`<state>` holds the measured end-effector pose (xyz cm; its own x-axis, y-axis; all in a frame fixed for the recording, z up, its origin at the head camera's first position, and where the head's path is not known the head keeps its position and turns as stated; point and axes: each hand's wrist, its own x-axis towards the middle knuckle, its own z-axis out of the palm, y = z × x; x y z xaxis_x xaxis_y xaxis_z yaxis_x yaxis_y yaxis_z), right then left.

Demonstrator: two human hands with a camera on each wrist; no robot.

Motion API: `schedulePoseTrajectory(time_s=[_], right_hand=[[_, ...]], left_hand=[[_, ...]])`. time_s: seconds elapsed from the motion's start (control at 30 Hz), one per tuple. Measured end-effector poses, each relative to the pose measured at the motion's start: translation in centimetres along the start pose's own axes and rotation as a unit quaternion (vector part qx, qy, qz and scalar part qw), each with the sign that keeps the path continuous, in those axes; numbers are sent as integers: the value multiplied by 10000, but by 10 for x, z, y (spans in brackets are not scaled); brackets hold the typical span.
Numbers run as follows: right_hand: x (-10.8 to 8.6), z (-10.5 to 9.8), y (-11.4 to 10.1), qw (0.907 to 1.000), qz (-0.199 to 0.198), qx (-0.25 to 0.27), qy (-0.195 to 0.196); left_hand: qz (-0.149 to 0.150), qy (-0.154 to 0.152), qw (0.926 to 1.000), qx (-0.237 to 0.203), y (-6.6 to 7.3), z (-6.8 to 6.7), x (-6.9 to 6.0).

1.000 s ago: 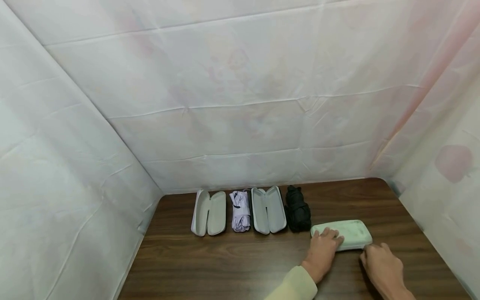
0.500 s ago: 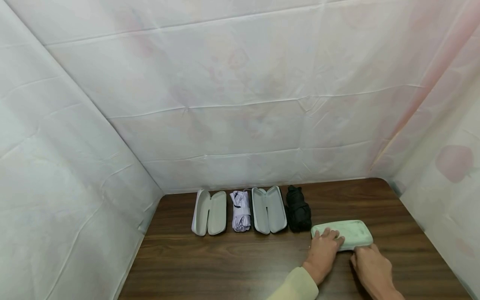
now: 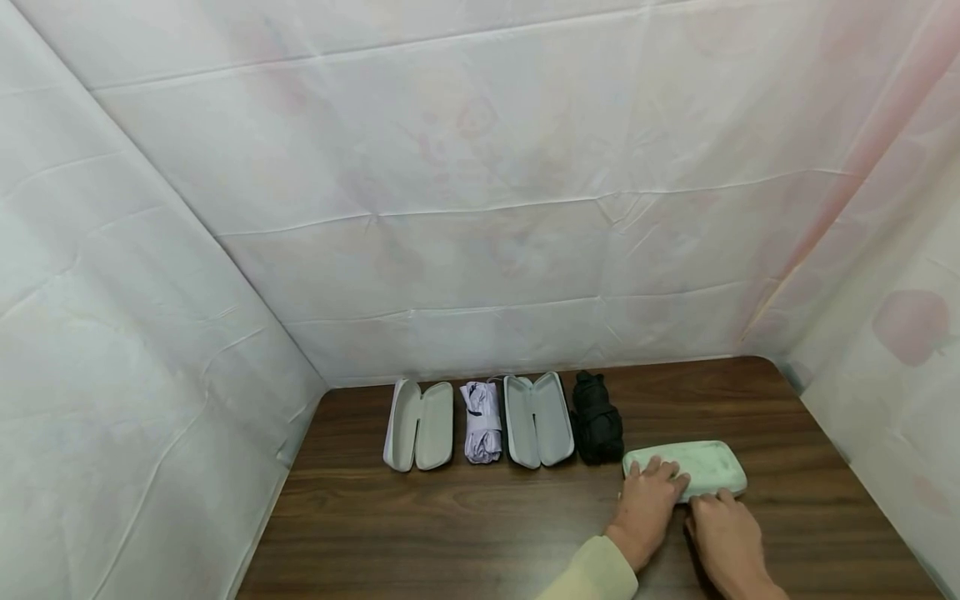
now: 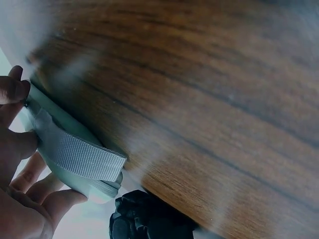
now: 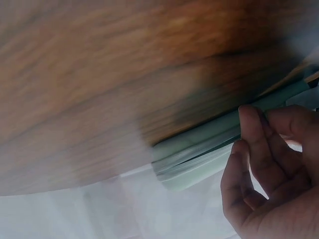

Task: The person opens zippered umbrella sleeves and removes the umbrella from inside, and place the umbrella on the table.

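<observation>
A pale green zippered case (image 3: pixel 705 465) lies on the table at the right, in front of my hands. My left hand (image 3: pixel 647 504) holds its left end, fingers over the top and thumb at the near side, beside a grey fabric strap (image 4: pixel 82 154) in the left wrist view. Along the case's near side, my right hand (image 3: pixel 723 533) pinches at the zip with curled fingers; the zipper pull itself is mostly hidden between them. In the right wrist view, the zip (image 5: pixel 199 155) is parted behind my fingers.
To the left stand a row of things: an open case with pale lining (image 3: pixel 433 427), a lilac folded umbrella (image 3: pixel 482 422), another open grey-lined case (image 3: pixel 553 421) and a black folded umbrella (image 3: pixel 597 418). A pale cloth backdrop (image 3: pixel 480 250) surrounds the brown table (image 3: pixel 420 533).
My right hand has slid left along the case's near side, from its right corner toward my left hand. The left hand and the case have stayed nearly still.
</observation>
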<state>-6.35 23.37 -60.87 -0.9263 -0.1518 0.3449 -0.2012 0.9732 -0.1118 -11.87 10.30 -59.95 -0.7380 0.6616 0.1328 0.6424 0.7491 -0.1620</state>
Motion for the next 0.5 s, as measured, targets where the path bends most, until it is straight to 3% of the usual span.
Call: schedulePoseTrajectory(time_s=[0.3,0.5], right_hand=[[1,-1,-6,9999,-151,-54,-42],[8,-16,1,9955,431,282,-800]], left_hand=[[-16,9,10000,1,-1,-1,-1],[-6,-179,9998,-25,0,-2,-1]])
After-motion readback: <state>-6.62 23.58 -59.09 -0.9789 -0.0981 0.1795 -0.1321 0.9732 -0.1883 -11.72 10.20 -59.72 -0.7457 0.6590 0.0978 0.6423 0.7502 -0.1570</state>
